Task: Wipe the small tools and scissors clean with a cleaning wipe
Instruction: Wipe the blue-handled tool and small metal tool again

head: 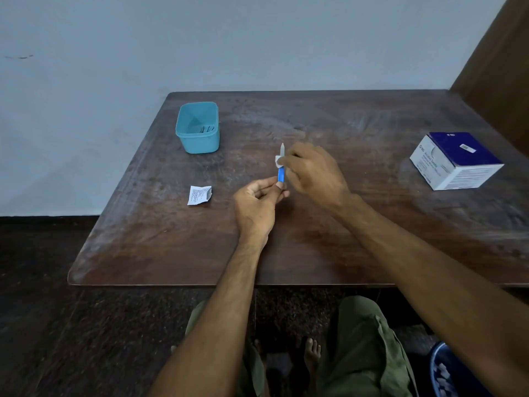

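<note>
While left hand (259, 196) pinches blue tool (281, 173), right hand (312, 170) pinching wipe (277, 161), teal tub (198, 128), torn sachet (199, 195) nearby

Left hand (259, 200) pinching, fingers curled; right hand (313, 174) pinching above it.

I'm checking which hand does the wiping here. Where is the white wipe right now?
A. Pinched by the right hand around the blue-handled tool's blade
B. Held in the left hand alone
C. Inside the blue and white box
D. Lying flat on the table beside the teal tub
A: the right hand pinches the wipe around the blade of the blue-handled tool, while the left hand holds its handle end.
</note>
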Available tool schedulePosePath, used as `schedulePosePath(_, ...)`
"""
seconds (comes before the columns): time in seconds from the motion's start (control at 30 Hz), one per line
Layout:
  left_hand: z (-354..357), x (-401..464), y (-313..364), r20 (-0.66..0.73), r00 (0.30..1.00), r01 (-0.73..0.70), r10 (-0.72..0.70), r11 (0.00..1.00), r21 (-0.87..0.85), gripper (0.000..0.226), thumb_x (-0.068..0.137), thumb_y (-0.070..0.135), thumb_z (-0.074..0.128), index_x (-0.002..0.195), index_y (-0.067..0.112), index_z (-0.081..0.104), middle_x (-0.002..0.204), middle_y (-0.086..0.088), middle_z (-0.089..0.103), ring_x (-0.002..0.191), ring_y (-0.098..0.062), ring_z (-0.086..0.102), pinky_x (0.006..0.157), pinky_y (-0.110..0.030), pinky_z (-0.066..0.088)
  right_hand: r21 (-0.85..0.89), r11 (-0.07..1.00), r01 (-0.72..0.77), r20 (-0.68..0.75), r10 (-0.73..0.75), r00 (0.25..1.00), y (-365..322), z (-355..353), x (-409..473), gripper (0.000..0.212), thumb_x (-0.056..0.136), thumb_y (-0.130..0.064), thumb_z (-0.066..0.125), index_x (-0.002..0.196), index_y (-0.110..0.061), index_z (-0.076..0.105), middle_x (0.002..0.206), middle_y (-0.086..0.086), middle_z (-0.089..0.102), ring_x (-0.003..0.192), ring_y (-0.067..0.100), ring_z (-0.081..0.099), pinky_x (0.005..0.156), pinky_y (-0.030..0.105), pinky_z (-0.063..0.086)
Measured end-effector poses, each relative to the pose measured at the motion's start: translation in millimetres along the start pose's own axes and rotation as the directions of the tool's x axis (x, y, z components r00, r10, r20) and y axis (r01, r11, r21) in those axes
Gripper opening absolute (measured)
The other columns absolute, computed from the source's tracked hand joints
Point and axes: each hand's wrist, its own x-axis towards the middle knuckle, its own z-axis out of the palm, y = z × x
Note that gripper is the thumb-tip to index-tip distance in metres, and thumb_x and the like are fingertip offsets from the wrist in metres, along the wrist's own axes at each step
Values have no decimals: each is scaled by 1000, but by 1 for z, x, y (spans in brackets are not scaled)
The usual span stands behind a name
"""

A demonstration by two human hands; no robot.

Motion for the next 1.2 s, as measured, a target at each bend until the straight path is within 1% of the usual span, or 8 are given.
schedulePosePath(0.27, 1, -3, 0, -12, 999, -45, 46, 994, 98, 13, 85, 0, 69, 86, 12, 72, 76, -3, 74, 68, -16, 73, 68, -21, 57, -166, 986, 9, 31, -4, 1000, 14, -10, 21, 18, 79, -8, 60, 92, -8, 72, 84, 10, 63, 73, 32, 59, 61, 35, 44)
schedulePosePath(0.47, 2, 2, -11, -66, 991, -96, 118, 957, 274, 16, 81, 10, 73, 76, 25, 69, 66, 3, 73, 68, -15, 73, 71, -33, 59, -308, 925, 222, 254, -145, 956, -3, -5, 14, 19, 58, -8, 77, 76, -11, 71, 81, 6, 61, 76, 27, 59, 61, 32, 44)
schedulePosePath(0.7, 6, 0, -12, -67, 987, -115, 146, 933, 340, 9, 86, 6, 66, 86, 13, 72, 67, 6, 70, 64, -7, 71, 61, -18, 53, -372, 916, 151, 282, -44, 958, 3, -9, 20, 17, 57, -3, 73, 72, -8, 69, 80, 11, 60, 77, 32, 59, 65, 37, 46)
schedulePosePath(0.77, 5, 0, -12, -70, 980, -144, 186, 909, 391, 7, 85, 7, 67, 85, 11, 73, 68, 3, 71, 63, -4, 70, 61, -16, 53, -327, 914, 241, 302, -141, 943, -3, -7, 17, 10, 61, -13, 64, 69, -8, 68, 78, 11, 59, 77, 32, 59, 65, 36, 46)
schedulePosePath(0.9, 4, 0, -12, -67, 962, -195, 264, 841, 504, 5, 82, 10, 70, 79, 12, 74, 71, 6, 71, 64, 1, 66, 60, -10, 49, -321, 874, 365, 354, -247, 902, -15, -4, 11, 27, 68, -20, 37, 62, -17, 64, 75, 3, 58, 74, 25, 59, 59, 32, 43)
schedulePosePath(1.0, 5, 1, -13, -64, 973, -171, 220, 885, 433, 8, 84, 9, 68, 80, 15, 72, 67, 7, 70, 66, -6, 70, 66, -22, 56, -344, 892, 292, 355, -164, 920, -4, -10, 18, 19, 70, -11, 51, 77, -10, 69, 87, 9, 61, 86, 31, 59, 69, 36, 45)
schedulePosePath(1.07, 5, 0, -13, -65, 972, -176, 224, 888, 425, 9, 84, 8, 67, 82, 15, 73, 67, 6, 71, 64, -5, 70, 65, -21, 55, -287, 944, 161, 347, -54, 936, 7, -11, 20, 19, 70, -1, 62, 87, -6, 69, 94, 14, 60, 92, 36, 58, 75, 41, 44)
schedulePosePath(1.2, 5, 1, -15, -62, 978, -161, 202, 904, 396, 9, 85, 8, 67, 85, 14, 74, 68, 4, 72, 64, -5, 71, 66, -22, 56, 48, 976, -214, 204, 200, 958, 12, -4, 16, 22, 81, -3, 58, 93, -10, 74, 94, 4, 68, 91, 27, 61, 79, 35, 47)
